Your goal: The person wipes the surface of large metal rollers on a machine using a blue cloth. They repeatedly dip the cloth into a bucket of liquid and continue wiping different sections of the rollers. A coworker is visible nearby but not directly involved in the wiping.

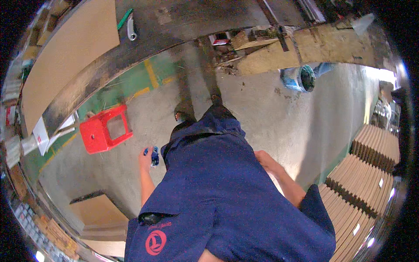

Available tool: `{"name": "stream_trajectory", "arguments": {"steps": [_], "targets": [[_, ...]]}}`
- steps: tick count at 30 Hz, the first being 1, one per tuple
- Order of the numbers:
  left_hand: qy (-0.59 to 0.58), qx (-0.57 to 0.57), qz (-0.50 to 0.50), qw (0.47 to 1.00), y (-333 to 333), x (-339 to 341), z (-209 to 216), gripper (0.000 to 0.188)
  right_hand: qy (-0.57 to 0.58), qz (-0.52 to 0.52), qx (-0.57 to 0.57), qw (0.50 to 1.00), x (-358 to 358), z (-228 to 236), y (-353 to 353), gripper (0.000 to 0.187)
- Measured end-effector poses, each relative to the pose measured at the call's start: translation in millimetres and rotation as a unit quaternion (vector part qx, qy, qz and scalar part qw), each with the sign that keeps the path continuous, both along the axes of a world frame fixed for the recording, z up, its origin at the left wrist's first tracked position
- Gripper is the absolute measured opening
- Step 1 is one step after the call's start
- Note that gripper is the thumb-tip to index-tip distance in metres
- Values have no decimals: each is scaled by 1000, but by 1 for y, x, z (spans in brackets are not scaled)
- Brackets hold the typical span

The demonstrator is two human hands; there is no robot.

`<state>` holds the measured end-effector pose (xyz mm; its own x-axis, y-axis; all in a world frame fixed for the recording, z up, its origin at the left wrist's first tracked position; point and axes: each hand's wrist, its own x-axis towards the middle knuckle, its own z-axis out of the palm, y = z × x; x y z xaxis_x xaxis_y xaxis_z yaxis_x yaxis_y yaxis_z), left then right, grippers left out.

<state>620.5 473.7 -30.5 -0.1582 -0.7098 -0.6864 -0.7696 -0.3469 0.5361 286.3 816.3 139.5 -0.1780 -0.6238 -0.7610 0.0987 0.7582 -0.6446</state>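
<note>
My left hand [145,158] hangs beside my left hip, its fingers closed round a small dark-blue and pale-blue bundle [155,157] whose kind I cannot make out. On the other side, my right hand [267,161] is against the edge of my dark-blue shirt [209,174]. Its fingertips are hidden there, so whether it holds anything does not show. The nearest thing to my left hand is a red plastic stool [97,133], lying tipped over on the floor.
Ahead stands a dark worktable [157,32] with a cardboard sheet [74,56], a wrench [131,29] and a green tool [125,19]. A blue bucket [293,79] lies on its side beneath. Flat cardboard stacks [358,174] line the right; a carton [99,214] sits lower left.
</note>
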Motion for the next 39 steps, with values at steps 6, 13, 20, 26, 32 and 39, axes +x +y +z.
{"name": "stream_trajectory", "arguments": {"steps": [6, 13, 20, 26, 32, 39], "targets": [[6, -11, -79, 997, 27, 34, -30, 35, 4, -22, -46, 999, 24, -11, 11, 21], [-13, 66, 7, 998, 12, 59, -40, 39, -35, -96, -53, 993, 13, -18, 18, 14], [-38, 29, 17, 999, -1, 45, -34, 51, 267, 134, -2, 954, -4, -102, 23, 18], [-27, 26, 29, 999, 7, 38, -54, 44, 285, 34, -82, 954, -12, -108, 7, 30], [115, 12, 6, 993, 22, 59, -82, 42, 371, 358, 74, 854, -38, -109, -25, 34], [82, -15, -7, 996, 20, 64, -110, 39, 169, 367, 7, 915, -64, -71, -66, 39]]}}
